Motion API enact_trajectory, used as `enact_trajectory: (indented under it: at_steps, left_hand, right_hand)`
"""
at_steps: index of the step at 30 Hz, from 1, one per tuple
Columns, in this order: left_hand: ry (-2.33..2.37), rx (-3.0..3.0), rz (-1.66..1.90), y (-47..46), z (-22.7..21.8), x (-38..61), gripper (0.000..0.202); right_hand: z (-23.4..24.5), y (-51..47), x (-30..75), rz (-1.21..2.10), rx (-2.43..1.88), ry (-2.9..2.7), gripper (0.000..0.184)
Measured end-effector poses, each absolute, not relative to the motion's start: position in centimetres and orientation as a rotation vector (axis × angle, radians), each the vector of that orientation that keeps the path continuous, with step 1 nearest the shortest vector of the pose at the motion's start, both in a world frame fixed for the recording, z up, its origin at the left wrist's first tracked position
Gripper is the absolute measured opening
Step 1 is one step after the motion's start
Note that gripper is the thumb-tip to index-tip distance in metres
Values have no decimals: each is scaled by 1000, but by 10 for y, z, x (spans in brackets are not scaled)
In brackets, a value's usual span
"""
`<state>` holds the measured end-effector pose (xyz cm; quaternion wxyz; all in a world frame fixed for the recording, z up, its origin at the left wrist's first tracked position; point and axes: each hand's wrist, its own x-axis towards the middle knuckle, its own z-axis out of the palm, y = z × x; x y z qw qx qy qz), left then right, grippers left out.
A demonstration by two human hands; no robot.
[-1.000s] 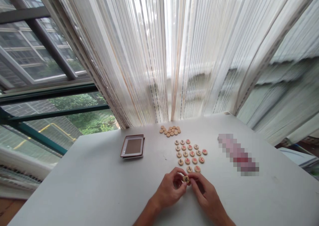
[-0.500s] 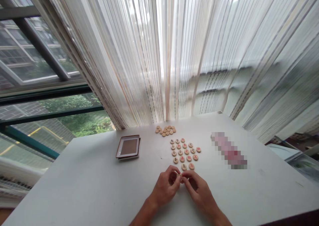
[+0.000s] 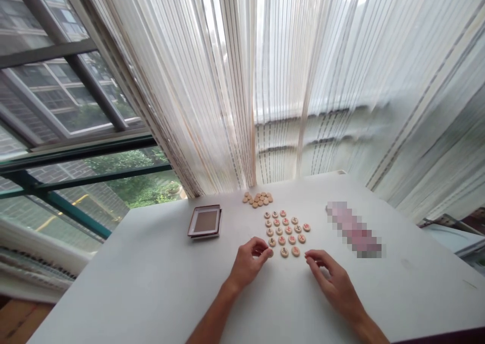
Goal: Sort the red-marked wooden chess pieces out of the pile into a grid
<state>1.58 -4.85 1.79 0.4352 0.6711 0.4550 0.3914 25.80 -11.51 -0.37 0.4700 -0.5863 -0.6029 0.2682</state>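
Note:
Round wooden Chinese chess pieces [image 3: 279, 230] with red and black characters lie face up in uneven rows in front of me. My left hand [image 3: 250, 260] is at the near left of these rows, thumb and fingertips closed together. Whatever is in that pinch is hidden by the fingers. To the near right of the rows, my right hand [image 3: 333, 281] hovers low over the table. Its fingers are loosely curved, with a gap between thumb and index finger and no piece visible. Nearest the hands are a black-marked piece [image 3: 284, 252] and a red-marked piece [image 3: 296, 251].
More wooden pieces [image 3: 260, 199], faces blank, lie in a loose group near the curtain [image 3: 235, 147]. A shallow square box [image 3: 192, 222] stands to the left on the white table [image 3: 159, 283]. A blurred pinkish object [image 3: 354, 230] lies on the right.
My hands were together at the near edge of the rows and have moved apart, left hand leftward, right hand rightward. The view has shifted a little; the rows look the same.

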Motion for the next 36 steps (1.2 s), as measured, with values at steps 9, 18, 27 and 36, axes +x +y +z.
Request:
enact_trajectory:
  at_steps: [9,18,27,36]
  left_hand:
    - [1334,2076,814,-47,11,27,7]
    - [1374,2304,932,-54,2,24,8]
    - [1308,2376,909,-61,0,26,12]
    - [1319,2363,892,-59,3,27,9]
  right_hand:
    - [-19,-114,273,625,-1483,-1498,26]
    - [-16,-114,273,611,-1463,-1489,25]
    - [-18,-113,273,625,-1491,-1480,26]
    - [-23,-111,269,292,-1396,-1751,27]
